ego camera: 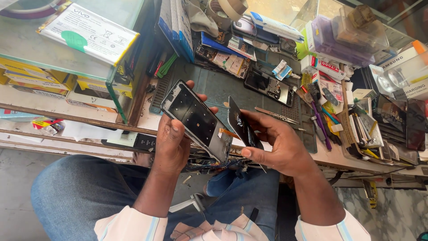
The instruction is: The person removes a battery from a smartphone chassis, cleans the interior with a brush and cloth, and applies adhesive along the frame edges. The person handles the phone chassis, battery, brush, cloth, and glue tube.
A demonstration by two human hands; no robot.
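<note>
Two hands (171,140) (278,145) amid cluttered tools (318,122).

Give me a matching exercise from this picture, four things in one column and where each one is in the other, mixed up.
Things:
1. phone frame
2. black panel
3. tweezers
4. white boxed item

Places:
A. lying on the bench mat
B. in the left hand
C. on the glass shelf
D. in the right hand

Pairs: 1-B, 2-D, 3-A, 4-C
</note>
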